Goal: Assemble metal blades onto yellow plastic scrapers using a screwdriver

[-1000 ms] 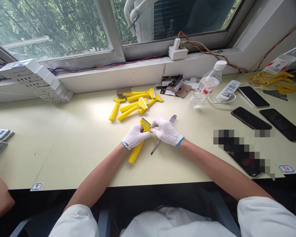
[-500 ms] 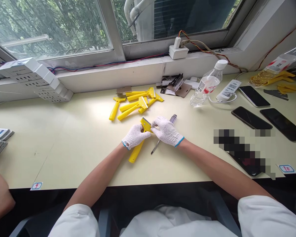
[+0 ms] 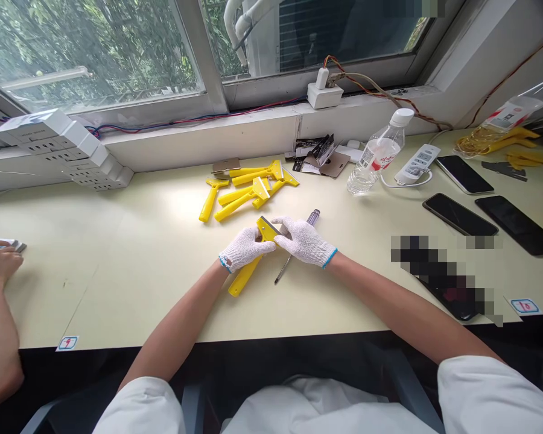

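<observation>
A yellow scraper slants across the tabletop, its handle towards me and its blade end pointing away. My left hand, in a white knitted glove, grips it just below the head. My right hand, gloved the same way, pinches the right end of the scraper's head with thumb and fingers. Under the right hand lies a screwdriver with a clear purplish handle; its middle is hidden, and its shaft points towards me. Beyond both hands rests a loose pile of several more yellow scrapers.
White boxes are stacked at the back left. A water bottle, a power strip and several phones occupy the right. Black packaging lies near the sill. Another person's hand is at the left edge.
The scraper's head has shifted slightly left and its handle has swung a little left. My right fingers have moved along the head's edge. The other person's hand has come further into view.
</observation>
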Demonstrator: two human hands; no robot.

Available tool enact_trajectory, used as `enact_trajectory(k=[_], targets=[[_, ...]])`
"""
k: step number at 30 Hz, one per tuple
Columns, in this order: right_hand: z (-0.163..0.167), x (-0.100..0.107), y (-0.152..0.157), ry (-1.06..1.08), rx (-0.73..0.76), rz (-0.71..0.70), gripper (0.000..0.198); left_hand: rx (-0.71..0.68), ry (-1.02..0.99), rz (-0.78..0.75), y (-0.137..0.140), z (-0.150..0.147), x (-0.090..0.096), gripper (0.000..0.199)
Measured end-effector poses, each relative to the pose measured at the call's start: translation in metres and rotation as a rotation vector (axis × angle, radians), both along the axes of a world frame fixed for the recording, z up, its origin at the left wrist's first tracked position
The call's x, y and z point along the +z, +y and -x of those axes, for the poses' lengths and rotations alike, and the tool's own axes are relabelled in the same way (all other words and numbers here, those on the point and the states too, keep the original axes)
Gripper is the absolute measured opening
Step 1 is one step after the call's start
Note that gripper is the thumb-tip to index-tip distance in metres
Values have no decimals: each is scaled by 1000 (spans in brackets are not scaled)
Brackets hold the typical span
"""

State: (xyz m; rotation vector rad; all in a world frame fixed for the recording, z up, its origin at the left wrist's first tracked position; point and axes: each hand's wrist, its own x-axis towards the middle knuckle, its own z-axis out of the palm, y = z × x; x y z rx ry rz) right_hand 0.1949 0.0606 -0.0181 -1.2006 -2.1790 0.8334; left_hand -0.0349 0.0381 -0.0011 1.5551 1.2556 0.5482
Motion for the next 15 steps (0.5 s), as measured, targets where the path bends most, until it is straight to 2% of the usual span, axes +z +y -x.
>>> enact_trajectory(k=[4,7,9,11,15], targets=[[1,5,0,27,-46,100,54,86,62,-32,-2,-2,6,47],[1,9,0,1,-85,139,55,160,181,-156,-7,-1,13,84],[1,9,0,-14,-118,156,54,125,245,-246,-12,-1,15,105],[0,9,1,-25,-151,163,53,55,334,-334,-17,-3,15,104],[-2,7,2,-41,-190,125,50,-17,598,-510,-26,-14,7,68]])
